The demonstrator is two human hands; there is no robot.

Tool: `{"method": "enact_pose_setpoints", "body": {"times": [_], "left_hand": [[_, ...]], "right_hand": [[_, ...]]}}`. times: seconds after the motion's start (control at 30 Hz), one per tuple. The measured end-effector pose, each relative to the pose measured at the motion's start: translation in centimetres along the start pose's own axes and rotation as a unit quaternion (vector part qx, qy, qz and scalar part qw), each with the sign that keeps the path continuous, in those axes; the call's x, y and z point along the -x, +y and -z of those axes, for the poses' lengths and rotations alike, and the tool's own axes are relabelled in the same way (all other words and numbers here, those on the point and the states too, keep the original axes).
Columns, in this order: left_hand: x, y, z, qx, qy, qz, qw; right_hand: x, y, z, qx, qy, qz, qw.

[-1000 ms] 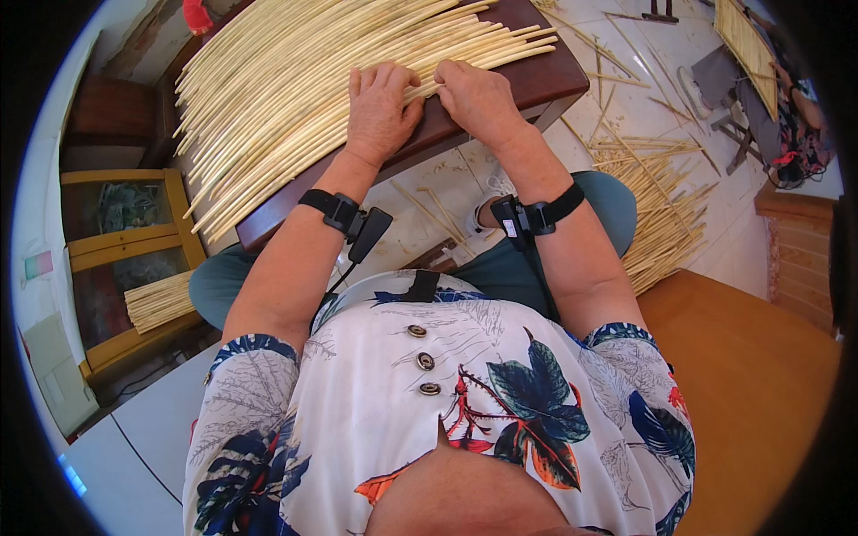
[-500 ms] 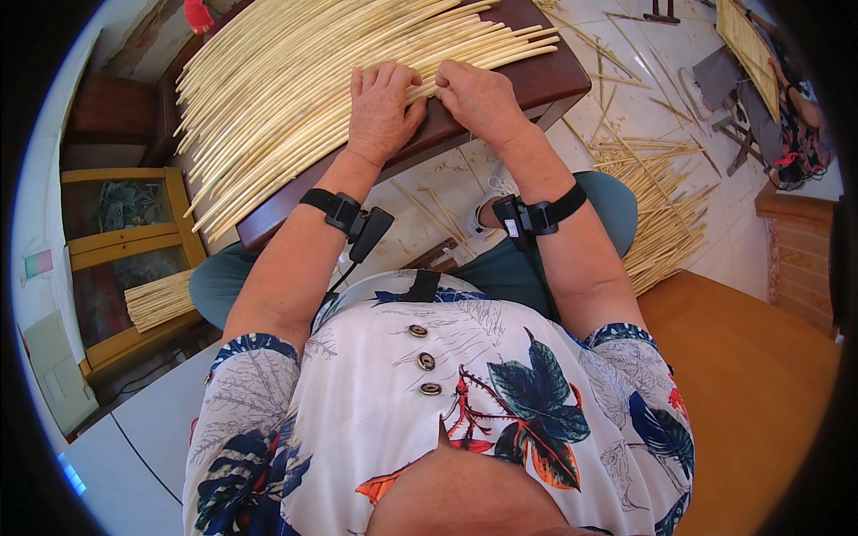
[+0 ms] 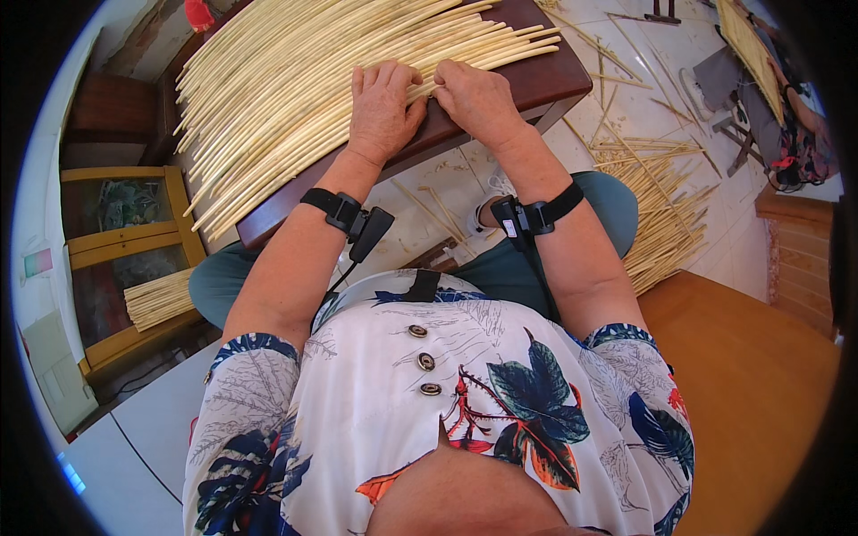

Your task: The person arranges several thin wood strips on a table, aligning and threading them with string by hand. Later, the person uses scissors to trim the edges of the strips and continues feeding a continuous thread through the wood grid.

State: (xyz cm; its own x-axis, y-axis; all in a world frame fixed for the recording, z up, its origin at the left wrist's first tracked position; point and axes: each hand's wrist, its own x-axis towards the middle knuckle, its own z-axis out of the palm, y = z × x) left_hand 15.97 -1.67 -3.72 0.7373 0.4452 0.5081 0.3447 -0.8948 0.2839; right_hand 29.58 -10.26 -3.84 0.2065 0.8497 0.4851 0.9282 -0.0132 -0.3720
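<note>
Stalks [image 3: 277,112] lie side by side across a dark-red table [image 3: 559,76] at 12 o'clock; the left hand [image 3: 384,105] spreads over their near edge, the right hand [image 3: 476,96] has its fingers bunched just beside it — I cannot tell what either grips; a broad row looks laid, while the loose pile [image 3: 666,219] at 2 o'clock seems unused; the yellow-framed cabinet [image 3: 125,247] at 9 o'clock shows greenish shapes [image 3: 132,202] — contents unclear.

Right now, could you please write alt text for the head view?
The wearer's left hand and right hand touch the near edge of aligned pale sticks on a dark table; more sticks lie on the floor.
</note>
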Motion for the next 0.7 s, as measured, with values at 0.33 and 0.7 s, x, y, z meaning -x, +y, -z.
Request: {"method": "enact_pose_setpoints", "body": {"times": [0.33, 0.7], "left_hand": [[0.0, -0.1, 0.11, 0.012, 0.005, -0.007, 1.0], [0.06, -0.23, -0.02, 0.009, 0.009, -0.018, 1.0]], "right_hand": [[0.0, -0.06, 0.0, -0.004, 0.002, 0.005, 1.0], [-0.02, 0.03, -0.16, 0.001, 0.003, 0.003, 1.0]]}}
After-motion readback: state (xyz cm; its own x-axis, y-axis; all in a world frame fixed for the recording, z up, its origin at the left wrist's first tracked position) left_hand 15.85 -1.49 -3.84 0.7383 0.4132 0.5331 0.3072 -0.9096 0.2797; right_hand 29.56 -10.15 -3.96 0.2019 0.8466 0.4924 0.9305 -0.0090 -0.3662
